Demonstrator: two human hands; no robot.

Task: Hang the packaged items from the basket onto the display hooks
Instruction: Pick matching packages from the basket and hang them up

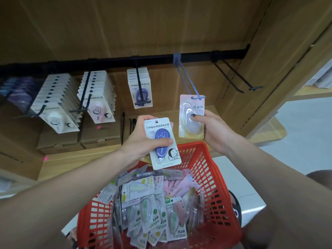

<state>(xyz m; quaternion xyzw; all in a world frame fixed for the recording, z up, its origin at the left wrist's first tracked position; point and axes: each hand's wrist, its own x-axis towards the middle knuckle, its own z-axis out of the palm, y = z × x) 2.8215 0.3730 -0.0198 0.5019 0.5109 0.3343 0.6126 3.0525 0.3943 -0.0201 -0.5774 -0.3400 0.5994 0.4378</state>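
My left hand point(143, 139) grips a white card package with a purple correction tape point(162, 142), held above the red basket point(213, 186). My right hand point(212, 126) holds a pink-and-yellow package point(191, 117) with its thumb pressed on the clear blister. That package's top hole sits at the tip of the blue display hook point(186, 81). The basket is full of several more packaged correction tapes point(152, 203) in green, pink and white.
A black rail point(107, 61) carries other hooks: three hold rows of white packages point(59, 105), and an empty black hook point(239, 78) juts out at the right. Cardboard boxes point(80, 137) sit on the wooden shelf below. Wood panels enclose the bay.
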